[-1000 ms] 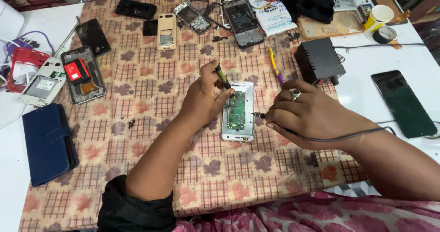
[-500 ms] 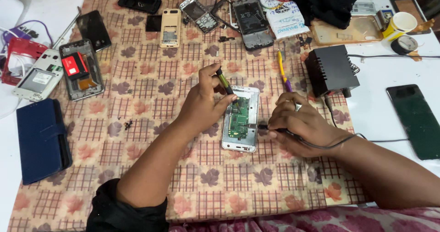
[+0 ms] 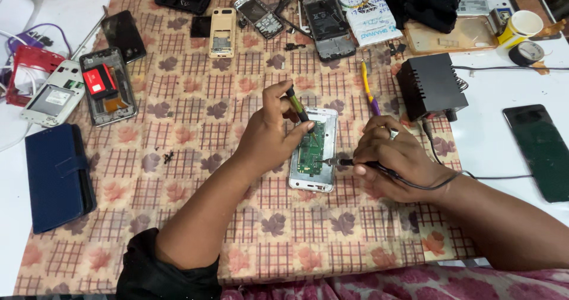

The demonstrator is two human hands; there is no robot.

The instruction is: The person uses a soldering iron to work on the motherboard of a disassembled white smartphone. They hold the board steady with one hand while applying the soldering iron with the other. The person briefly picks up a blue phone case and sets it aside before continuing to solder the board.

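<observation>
Left hand (image 3: 269, 137) gripping a small screwdriver (image 3: 298, 108) over the opened phone (image 3: 313, 149), right hand (image 3: 394, 158) closed around a soldering iron (image 3: 355, 163) at its right edge, bare cloth nearer, black power box (image 3: 430, 86) far right

White table (image 3: 35, 258), checked floral cloth (image 3: 195, 110), scattered opened phones (image 3: 222, 32)

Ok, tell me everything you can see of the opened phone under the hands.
The opened phone lies flat on the checked floral cloth, back cover off, white frame around a green circuit board. The left hand rests on its left edge, holding a dark-tipped tool over its top. The right hand brings a corded soldering iron tip onto the board's right side.
</observation>
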